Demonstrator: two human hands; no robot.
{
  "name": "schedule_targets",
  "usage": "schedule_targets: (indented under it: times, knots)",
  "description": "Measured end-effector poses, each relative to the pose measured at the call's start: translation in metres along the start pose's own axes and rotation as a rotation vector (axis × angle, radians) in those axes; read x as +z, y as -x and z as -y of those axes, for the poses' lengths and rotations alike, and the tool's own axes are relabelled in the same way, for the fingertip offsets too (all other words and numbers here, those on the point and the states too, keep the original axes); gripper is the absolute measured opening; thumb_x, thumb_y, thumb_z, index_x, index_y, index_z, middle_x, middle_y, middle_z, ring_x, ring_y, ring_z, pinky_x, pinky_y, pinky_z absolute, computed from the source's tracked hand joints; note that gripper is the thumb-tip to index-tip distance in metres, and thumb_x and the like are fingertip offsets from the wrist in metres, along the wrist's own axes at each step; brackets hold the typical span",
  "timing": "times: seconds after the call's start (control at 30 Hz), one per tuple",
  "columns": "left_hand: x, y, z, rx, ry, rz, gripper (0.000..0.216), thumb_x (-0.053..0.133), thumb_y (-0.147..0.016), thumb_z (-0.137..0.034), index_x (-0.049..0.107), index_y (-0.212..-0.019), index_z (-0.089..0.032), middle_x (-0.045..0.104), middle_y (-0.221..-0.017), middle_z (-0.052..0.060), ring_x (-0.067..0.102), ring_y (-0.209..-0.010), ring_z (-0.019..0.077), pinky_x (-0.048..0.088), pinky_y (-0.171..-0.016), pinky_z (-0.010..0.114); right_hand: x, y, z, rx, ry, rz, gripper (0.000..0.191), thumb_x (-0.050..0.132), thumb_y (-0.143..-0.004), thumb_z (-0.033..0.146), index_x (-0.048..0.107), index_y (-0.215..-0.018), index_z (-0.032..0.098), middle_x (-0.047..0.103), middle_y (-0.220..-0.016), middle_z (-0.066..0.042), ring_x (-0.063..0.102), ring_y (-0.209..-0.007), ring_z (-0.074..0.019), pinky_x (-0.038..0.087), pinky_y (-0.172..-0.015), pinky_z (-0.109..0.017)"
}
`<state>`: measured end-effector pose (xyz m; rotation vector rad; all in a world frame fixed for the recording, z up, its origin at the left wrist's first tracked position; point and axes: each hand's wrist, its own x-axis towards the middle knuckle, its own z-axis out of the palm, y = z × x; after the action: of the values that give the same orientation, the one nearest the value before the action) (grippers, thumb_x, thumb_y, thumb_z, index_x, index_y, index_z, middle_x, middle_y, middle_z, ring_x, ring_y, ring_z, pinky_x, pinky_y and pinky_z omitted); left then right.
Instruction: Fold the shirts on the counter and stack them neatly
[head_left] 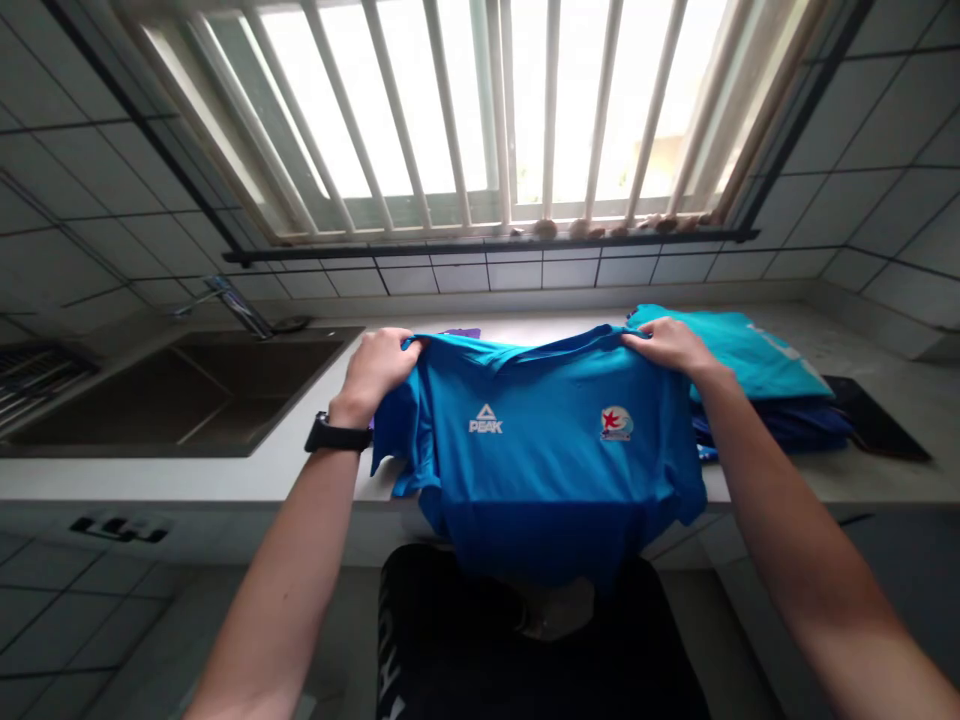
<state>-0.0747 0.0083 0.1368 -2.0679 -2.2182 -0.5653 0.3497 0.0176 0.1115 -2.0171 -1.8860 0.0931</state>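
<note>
A blue T-shirt point(547, 450) hangs stretched between my hands, its front with a white PEAK logo and a round badge facing me. My left hand point(382, 365) is closed on the shirt's left shoulder as I see it, with a black watch point(339, 434) on that wrist. At the opposite shoulder, my right hand point(667, 347) pinches the fabric. The shirt's lower part drops past the counter's front edge toward my legs. Behind my right hand lies a stack of folded clothes, a turquoise garment point(750, 355) over dark blue ones point(795, 425).
A white counter point(300, 475) runs under a barred window point(495, 120). To the left is a dark sink point(172, 390) with a faucet point(238, 308). A flat black object point(881, 420) lies right of the stack. Some purple fabric point(463, 332) shows behind the shirt.
</note>
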Motion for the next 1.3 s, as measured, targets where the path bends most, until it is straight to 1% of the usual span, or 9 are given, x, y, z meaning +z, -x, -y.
schedule_targets:
  times: [0.1, 0.3, 0.47, 0.57, 0.7, 0.87, 1.0, 1.13, 1.3]
  knots:
    - [0.009, -0.02, -0.007, -0.047, -0.03, 0.001, 0.044, 0.053, -0.094, -0.044, 0.077, -0.122, -0.02, 0.075, -0.125, 0.017, 0.067, -0.121, 0.0377, 0.055, -0.097, 0.042, 0.002, -0.028, 0.008, -0.007, -0.018, 0.028, 0.032, 0.063, -0.09, 0.045, 0.077, -0.084, 0.017, 0.078, -0.088, -0.012, 0.072, -0.092, -0.029, 0.051, -0.075, -0.031]
    - [0.033, -0.057, -0.027, -0.094, -0.032, -0.123, 0.046, 0.043, -0.1, -0.04, 0.075, -0.12, -0.014, 0.074, -0.119, 0.022, 0.067, -0.118, 0.0375, 0.053, -0.099, 0.045, 0.026, -0.073, 0.031, 0.031, -0.117, -0.291, 0.039, 0.048, -0.101, 0.032, 0.069, -0.127, 0.011, 0.068, -0.129, -0.024, 0.063, -0.122, -0.0363, 0.047, -0.106, -0.046]
    - [0.075, -0.054, -0.03, -0.141, -0.002, 0.023, 0.046, 0.037, -0.101, -0.029, 0.07, -0.126, -0.009, 0.069, -0.126, 0.027, 0.066, -0.12, 0.0387, 0.051, -0.1, 0.047, 0.077, -0.063, 0.036, -0.013, -0.106, -0.133, 0.05, 0.05, -0.091, 0.018, 0.057, -0.141, 0.01, 0.057, -0.145, -0.025, 0.055, -0.133, -0.0386, 0.045, -0.111, -0.051]
    - [0.102, -0.045, -0.024, -0.029, -0.012, 0.172, 0.046, 0.048, -0.092, -0.02, 0.066, -0.131, -0.007, 0.062, -0.137, 0.028, 0.061, -0.128, 0.0394, 0.049, -0.105, 0.047, 0.101, -0.051, 0.032, 0.023, -0.077, -0.002, 0.06, 0.055, -0.089, 0.021, 0.051, -0.148, 0.01, 0.055, -0.148, -0.026, 0.053, -0.137, -0.0415, 0.045, -0.111, -0.052]
    - [0.125, -0.038, -0.017, 0.149, 0.019, 0.181, 0.061, 0.052, -0.09, -0.027, 0.053, -0.149, -0.011, 0.059, -0.146, 0.022, 0.055, -0.137, 0.0354, 0.045, -0.114, 0.045, 0.112, -0.045, 0.025, -0.014, -0.058, 0.079, 0.057, 0.055, -0.088, 0.021, 0.059, -0.145, 0.014, 0.057, -0.15, -0.021, 0.056, -0.136, -0.0374, 0.046, -0.113, -0.046]
    - [0.127, -0.038, -0.01, 0.292, 0.049, 0.223, 0.045, 0.05, -0.093, -0.026, 0.068, -0.134, -0.022, 0.065, -0.138, 0.012, 0.062, -0.127, 0.0286, 0.049, -0.11, 0.039, 0.114, -0.045, 0.027, -0.357, -0.099, 0.179, 0.047, 0.049, -0.09, 0.013, 0.075, -0.127, 0.024, 0.062, -0.151, -0.005, 0.057, -0.139, -0.0258, 0.04, -0.122, -0.035]
    - [0.119, -0.039, -0.004, 0.264, 0.051, 0.161, 0.037, 0.044, -0.094, -0.019, 0.079, -0.105, -0.021, 0.07, -0.124, 0.01, 0.067, -0.114, 0.0253, 0.052, -0.104, 0.034, 0.12, -0.045, 0.031, -0.361, -0.072, 0.302, 0.051, 0.049, -0.096, 0.021, 0.064, -0.145, 0.021, 0.055, -0.158, -0.006, 0.049, -0.148, -0.0273, 0.035, -0.125, -0.039]
    - [0.115, -0.038, 0.002, 0.226, 0.023, 0.065, 0.047, 0.04, -0.094, -0.016, 0.07, -0.13, -0.017, 0.063, -0.142, 0.012, 0.058, -0.131, 0.0273, 0.046, -0.115, 0.037, 0.124, -0.045, 0.031, -0.315, -0.047, 0.34, 0.055, 0.044, -0.101, 0.026, 0.054, -0.154, 0.018, 0.039, -0.167, -0.008, 0.035, -0.156, -0.0301, 0.029, -0.129, -0.046]
    - [0.117, -0.034, 0.008, 0.359, 0.101, 0.198, 0.058, 0.058, -0.09, -0.033, 0.059, -0.147, -0.019, 0.045, -0.163, 0.012, 0.046, -0.148, 0.0315, 0.037, -0.125, 0.044, 0.125, -0.042, 0.032, -0.268, -0.016, 0.368, 0.059, 0.037, -0.104, 0.03, 0.042, -0.162, 0.019, 0.027, -0.172, -0.007, 0.023, -0.161, -0.0315, 0.022, -0.13, -0.055]
